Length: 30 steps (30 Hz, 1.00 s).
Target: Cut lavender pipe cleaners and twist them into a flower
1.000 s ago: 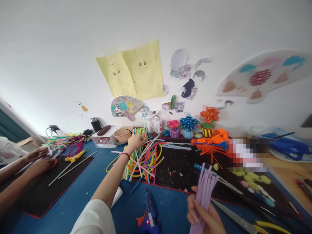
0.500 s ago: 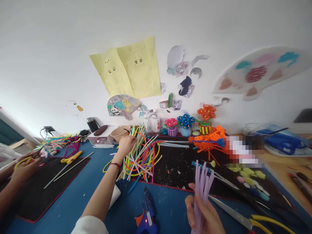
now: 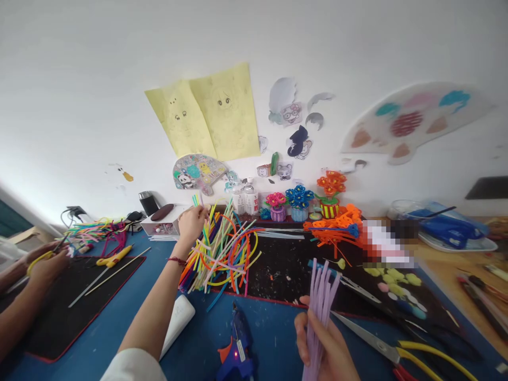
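My left hand (image 3: 192,224) reaches far over the blue table and is closed on the top ends of a bunch of many-coloured pipe cleaners (image 3: 222,251), lifting them off the black mat (image 3: 286,275). My right hand (image 3: 331,349) is near the bottom edge, closed round a bundle of lilac pipe cleaners (image 3: 320,301) that stand up and fan out. A blue glue gun (image 3: 237,346) lies between my two arms.
Scissors with yellow handles (image 3: 400,352) lie at the right. Pipe-cleaner flower pots (image 3: 299,203) and orange flowers (image 3: 341,225) stand by the wall. Another person's hands (image 3: 43,264) work over a second black mat (image 3: 67,296) at the left. A white cone (image 3: 178,320) lies under my left arm.
My left hand has moved left and raised the coloured bunch, so its ends now stand higher. My right hand with the lilac bundle shifted slightly left. The other person's hands drew together.
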{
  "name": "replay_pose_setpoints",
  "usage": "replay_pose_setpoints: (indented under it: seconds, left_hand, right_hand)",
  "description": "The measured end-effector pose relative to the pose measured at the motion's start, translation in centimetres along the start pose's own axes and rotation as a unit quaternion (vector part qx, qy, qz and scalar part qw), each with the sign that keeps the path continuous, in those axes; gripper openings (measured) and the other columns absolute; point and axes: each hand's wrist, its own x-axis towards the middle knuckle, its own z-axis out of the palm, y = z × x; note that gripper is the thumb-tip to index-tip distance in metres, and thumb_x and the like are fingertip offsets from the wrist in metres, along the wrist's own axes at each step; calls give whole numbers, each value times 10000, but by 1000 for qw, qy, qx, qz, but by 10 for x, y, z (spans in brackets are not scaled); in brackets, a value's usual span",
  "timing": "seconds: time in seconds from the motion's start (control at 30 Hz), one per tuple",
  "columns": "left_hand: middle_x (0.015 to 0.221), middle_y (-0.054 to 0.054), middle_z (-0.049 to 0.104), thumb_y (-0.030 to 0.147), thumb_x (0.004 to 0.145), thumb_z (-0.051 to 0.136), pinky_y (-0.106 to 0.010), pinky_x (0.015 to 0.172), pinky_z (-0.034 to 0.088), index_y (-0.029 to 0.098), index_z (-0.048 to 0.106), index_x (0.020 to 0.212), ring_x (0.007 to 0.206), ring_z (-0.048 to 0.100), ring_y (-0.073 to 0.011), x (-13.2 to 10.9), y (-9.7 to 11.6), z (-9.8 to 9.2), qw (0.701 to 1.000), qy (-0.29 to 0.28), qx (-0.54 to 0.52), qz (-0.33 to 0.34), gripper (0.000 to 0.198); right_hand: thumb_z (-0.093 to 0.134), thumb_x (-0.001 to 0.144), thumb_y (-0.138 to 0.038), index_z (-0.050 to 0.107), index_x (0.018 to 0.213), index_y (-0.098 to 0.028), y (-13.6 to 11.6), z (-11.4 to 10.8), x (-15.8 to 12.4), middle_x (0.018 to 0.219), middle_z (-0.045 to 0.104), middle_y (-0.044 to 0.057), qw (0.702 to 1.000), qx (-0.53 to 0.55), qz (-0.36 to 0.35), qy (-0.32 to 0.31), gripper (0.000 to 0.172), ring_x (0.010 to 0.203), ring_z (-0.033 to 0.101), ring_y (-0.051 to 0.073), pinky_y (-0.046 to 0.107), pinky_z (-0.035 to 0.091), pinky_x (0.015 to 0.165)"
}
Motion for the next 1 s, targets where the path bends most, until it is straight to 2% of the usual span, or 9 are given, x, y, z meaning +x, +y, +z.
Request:
replay_pose_setpoints:
  seconds: [0.23,0.37,0.47,0.57,0.7,0.77,0.83,0.9,1.0]
  left_hand:
    - [754,-39,697,389,908,331,-237,646,411,167,644,854,663,608,-149,15,12,-18,994,49,-101,-12,387]
    - [664,-15,655,369,916,293,-220,559,403,156,624,827,553,553,-122,-3,46,-43,988,46,-148,-4,403]
    - [547,7,591,323,880,385,-207,530,384,162,598,643,532,513,-112,-61,90,-58,959,-153,-212,109,357]
    - [611,6,648,242,864,418,-178,496,374,163,639,691,533,543,-91,-143,135,-58,850,-384,-256,254,291]
    - [689,-85,685,289,812,540,-235,439,346,170,669,702,509,573,-149,-224,169,-36,808,-411,-107,409,207]
    - [656,-88,677,291,809,567,-240,425,329,186,677,707,507,585,-168,-238,171,-27,773,-429,-43,464,183]
    - [642,-57,675,348,855,523,-225,436,323,211,671,702,510,582,-146,-229,164,-24,755,-428,-71,492,253]
    - [658,-35,678,369,933,377,-211,487,346,229,666,729,535,582,-113,-200,149,-25,803,-373,-128,446,381]
    - [688,-60,679,413,940,337,-245,592,390,200,655,722,637,614,-154,-127,116,-23,945,-227,-24,234,441]
  right_hand:
    - [777,692,-422,552,1060,-194,7,-6,0,600,600,-28,1000,6,-23,3,488,384,486,86,179,330,367]
    - [756,730,-403,558,1065,-194,9,-7,5,625,601,-25,1000,11,-28,-7,442,363,421,43,161,292,374]
    - [749,740,-412,571,1062,-210,12,-7,9,610,581,-37,998,31,-47,-12,419,359,370,22,148,264,380]
    - [781,668,-484,587,1054,-226,14,-10,6,626,588,-30,997,48,-52,-16,503,364,366,32,161,275,373]
    - [759,652,-550,609,1007,-256,11,-21,-1,829,654,19,998,41,-23,49,484,572,567,133,224,425,474]
    - [750,676,-528,604,805,-218,7,-29,2,703,608,1,999,21,6,36,367,546,547,128,219,419,468]
    - [766,641,-543,517,635,-195,3,-34,9,551,508,-31,999,10,28,-13,428,428,455,95,208,369,403]
    - [771,620,-556,468,601,-197,1,-35,14,480,439,-59,998,26,23,-43,470,342,346,62,191,286,343]
    - [758,664,-527,500,661,-194,1,-27,13,484,449,-65,998,54,13,-36,421,318,307,34,166,230,336]
